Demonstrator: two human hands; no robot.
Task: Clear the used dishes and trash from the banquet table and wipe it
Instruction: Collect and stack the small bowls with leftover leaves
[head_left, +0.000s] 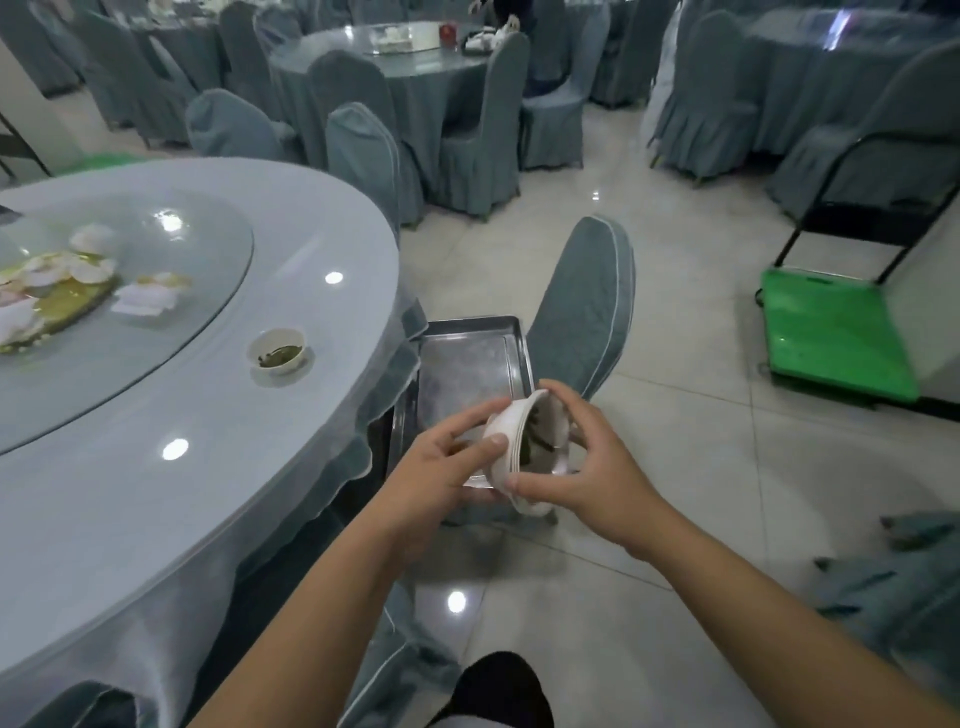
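1. A round banquet table (156, 493) under a pale glossy cover fills the left; its glass turntable (208, 291) carries scattered scraps, and a paper cup (280, 353) of dark dregs stands near the edge.
2. A rectangular metal tray (467, 358) rests on a tipped cloth-covered chair (587, 312) beside the table.
3. Above the tray, the left hand (447, 467) and right hand (592, 467) both curl round a tilted stack of white paper cups (519, 457).
4. A green cart (836, 338) stands to the right on shiny floor tiles.

Banquet hall — round clothed tables (431, 67), covered chairs (374, 150)
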